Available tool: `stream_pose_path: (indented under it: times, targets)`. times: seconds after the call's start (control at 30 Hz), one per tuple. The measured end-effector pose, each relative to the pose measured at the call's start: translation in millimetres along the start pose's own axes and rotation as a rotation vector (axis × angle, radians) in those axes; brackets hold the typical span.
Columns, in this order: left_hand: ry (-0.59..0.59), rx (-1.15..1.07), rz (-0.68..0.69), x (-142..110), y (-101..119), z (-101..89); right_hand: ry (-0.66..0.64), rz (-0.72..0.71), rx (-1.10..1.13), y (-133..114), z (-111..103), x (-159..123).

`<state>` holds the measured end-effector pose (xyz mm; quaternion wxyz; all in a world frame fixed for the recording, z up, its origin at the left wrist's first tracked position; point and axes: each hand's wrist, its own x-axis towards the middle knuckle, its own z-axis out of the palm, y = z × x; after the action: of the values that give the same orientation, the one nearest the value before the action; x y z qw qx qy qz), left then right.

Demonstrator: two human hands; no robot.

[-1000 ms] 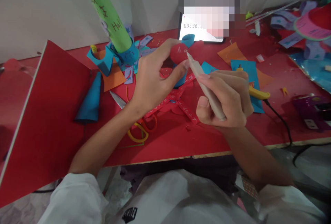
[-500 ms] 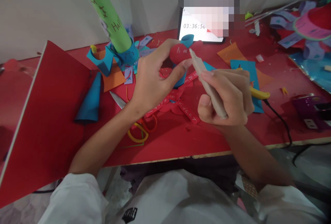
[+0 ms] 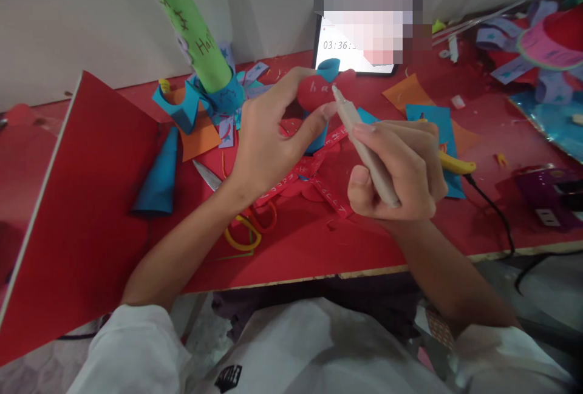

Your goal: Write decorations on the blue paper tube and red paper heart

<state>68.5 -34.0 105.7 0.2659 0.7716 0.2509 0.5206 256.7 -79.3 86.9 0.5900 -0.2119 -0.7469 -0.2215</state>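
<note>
My left hand point(image 3: 273, 139) pinches a red paper shape point(image 3: 312, 96) between thumb and fingers, holding it up above the table. Pale letters reading "ha" and the start of another mark stand on its face. A light grey marker pen point(image 3: 368, 148) is gripped in my right hand point(image 3: 401, 169), its tip touching the red paper just right of the letters. Blue rolled paper point(image 3: 328, 68) shows behind the red shape. Below my hands lie crossed red paper strips point(image 3: 330, 197) with white writing. Scissors point(image 3: 243, 233) with yellow and red handles rest partly under my left forearm.
A green paper tube point(image 3: 195, 36) stands in a blue base at the back left. A red board point(image 3: 77, 200) rises at the left, beside a blue paper cone point(image 3: 159, 178). A tablet point(image 3: 341, 60) leans at the back. At right are a yellow glue gun point(image 3: 458, 165) and a purple device point(image 3: 551, 197).
The pen tip has added part of a pale stroke after "ha" on the red paper. Both hands have barely shifted.
</note>
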Motion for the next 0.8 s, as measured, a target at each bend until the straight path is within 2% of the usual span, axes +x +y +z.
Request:
stream_pose_path:
  times: [0.1,0.27,0.43,0.5,0.6,0.67,0.7,0.8]
  targets:
    - [0.008,0.007,-0.012,0,-1,0.0,-0.044,0.055,-0.029,-2,-2,2]
    - [0.006,-0.004,0.048,0,-2,0.1,-0.017,0.06,-0.089,-7,-3,-2]
    - [0.048,0.07,-0.013,-1,-3,2.7,-0.249,0.427,-0.157,-23,0,-7]
    - [0.047,0.057,-0.004,-1,-4,3.2,-0.282,0.469,-0.121,-27,3,-6]
    - [0.041,-0.006,0.085,-1,-7,2.2,-0.289,0.48,-0.097,-27,4,-5]
    - [0.03,-0.016,0.084,-1,-8,1.1,-0.268,0.468,-0.109,-23,2,-6]
    - [0.031,-0.015,0.077,-1,-8,0.8,-0.24,0.437,-0.113,-20,1,-7]
    - [0.039,-0.012,0.064,-1,-7,0.7,-0.081,0.217,-0.068,-9,-1,-8]
